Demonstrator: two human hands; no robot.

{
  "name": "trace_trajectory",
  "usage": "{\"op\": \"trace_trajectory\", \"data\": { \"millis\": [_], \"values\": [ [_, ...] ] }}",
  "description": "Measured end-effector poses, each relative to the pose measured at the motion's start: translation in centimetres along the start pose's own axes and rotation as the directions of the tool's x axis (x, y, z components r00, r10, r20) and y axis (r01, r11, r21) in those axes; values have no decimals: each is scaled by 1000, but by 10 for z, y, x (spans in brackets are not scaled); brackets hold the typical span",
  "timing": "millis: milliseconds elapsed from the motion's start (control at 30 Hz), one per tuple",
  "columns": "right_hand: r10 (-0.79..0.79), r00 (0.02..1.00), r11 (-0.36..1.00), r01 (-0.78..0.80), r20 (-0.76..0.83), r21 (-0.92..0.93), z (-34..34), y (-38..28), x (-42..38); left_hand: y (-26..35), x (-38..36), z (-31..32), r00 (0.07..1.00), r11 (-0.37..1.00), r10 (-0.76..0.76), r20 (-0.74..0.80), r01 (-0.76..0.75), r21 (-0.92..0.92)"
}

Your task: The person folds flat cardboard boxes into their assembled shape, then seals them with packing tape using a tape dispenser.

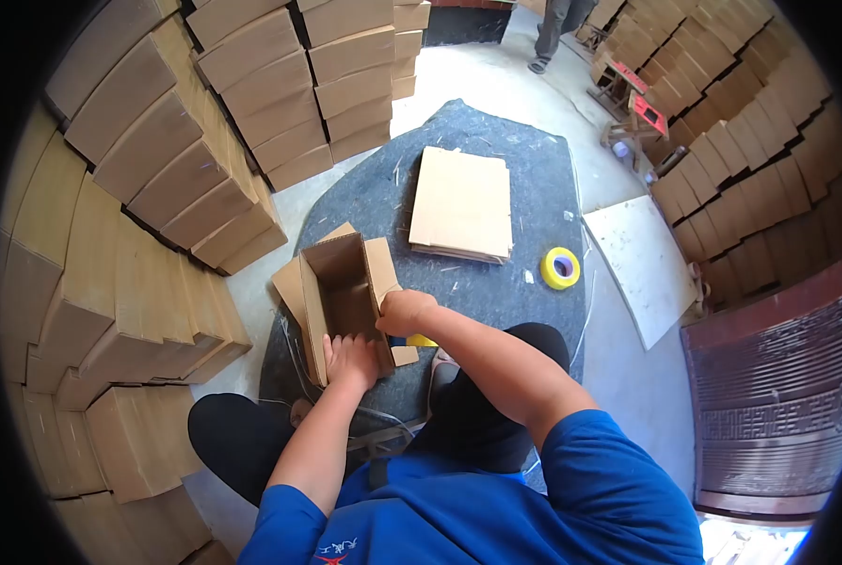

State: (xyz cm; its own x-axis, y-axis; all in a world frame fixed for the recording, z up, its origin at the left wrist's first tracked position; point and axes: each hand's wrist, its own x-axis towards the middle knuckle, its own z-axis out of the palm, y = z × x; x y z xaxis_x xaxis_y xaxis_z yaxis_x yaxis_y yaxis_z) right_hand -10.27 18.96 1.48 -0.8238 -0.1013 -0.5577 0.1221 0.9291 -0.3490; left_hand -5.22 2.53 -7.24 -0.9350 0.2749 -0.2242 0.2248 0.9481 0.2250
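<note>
An open cardboard box stands before me with its flaps spread outward. My left hand reaches into its near end, fingers stretched and lying against the cardboard. At the box's right wall, my right hand is closed around the edge by a flap; its fingertips are partly hidden. Below that hand, a yellow and blue thing shows only in part beside the box. A roll of yellow tape lies on the dark mat, to the right of a stack of flat cardboard.
Tall stacks of cardboard boxes line the left side, and more stacked cartons stand on the right. A white board lies on the floor to the right. Near red-topped stools, a person's legs show at the back.
</note>
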Motion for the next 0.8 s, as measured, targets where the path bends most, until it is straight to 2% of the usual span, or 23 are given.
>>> {"op": "trace_trajectory", "data": {
  "millis": [33, 100, 233, 300, 400, 433, 500, 567, 633, 733, 800],
  "values": [
    [-5, 1000, 1000, 5, 5, -1, 0, 0, -1, 3, 0, -7, 1000, 1000, 7, -2, -7, 1],
    [-26, 999, 1000, 26, 21, -7, 0, 1, -2, 5, 0, -20, 990, 1000, -20, 139, 19, 10],
    [-35, 999, 999, 35, 9, -4, -2, 0, -5, 1, 2, -33, 992, 996, 49, 115, -57, 63],
    [-46, 999, 999, 47, 19, -24, 0, 1, -1, 4, 12, -57, 979, 997, 61, 193, -67, 25],
    [-64, 998, 997, 65, 24, -33, 3, 5, 4, -1, 32, -69, 995, 985, 89, -37, -94, -148],
    [-83, 996, 996, 84, 27, -35, 4, 4, 4, -1, 42, -75, 994, 982, 70, -86, -84, -171],
    [-85, 996, 996, 86, 23, -22, 2, 3, 2, -5, 67, -79, 958, 975, 111, -266, -157, -157],
    [-81, 996, 997, 81, 22, -5, 1, 4, -2, -4, 91, -91, 931, 978, 152, -333, -191, -88],
    [-59, 998, 998, 59, 14, 0, 1, 3, -2, -5, 112, -92, 931, 986, 119, -345, -153, -72],
    [-41, 999, 999, 41, 36, 0, -3, 2, -2, -6, 117, -85, 964, 995, 88, -249, -97, -21],
    [-24, 997, 1000, 24, 77, 5, -7, -1, -3, -8, 120, -76, 933, 991, 81, -351, -114, -75]
  ]
}}
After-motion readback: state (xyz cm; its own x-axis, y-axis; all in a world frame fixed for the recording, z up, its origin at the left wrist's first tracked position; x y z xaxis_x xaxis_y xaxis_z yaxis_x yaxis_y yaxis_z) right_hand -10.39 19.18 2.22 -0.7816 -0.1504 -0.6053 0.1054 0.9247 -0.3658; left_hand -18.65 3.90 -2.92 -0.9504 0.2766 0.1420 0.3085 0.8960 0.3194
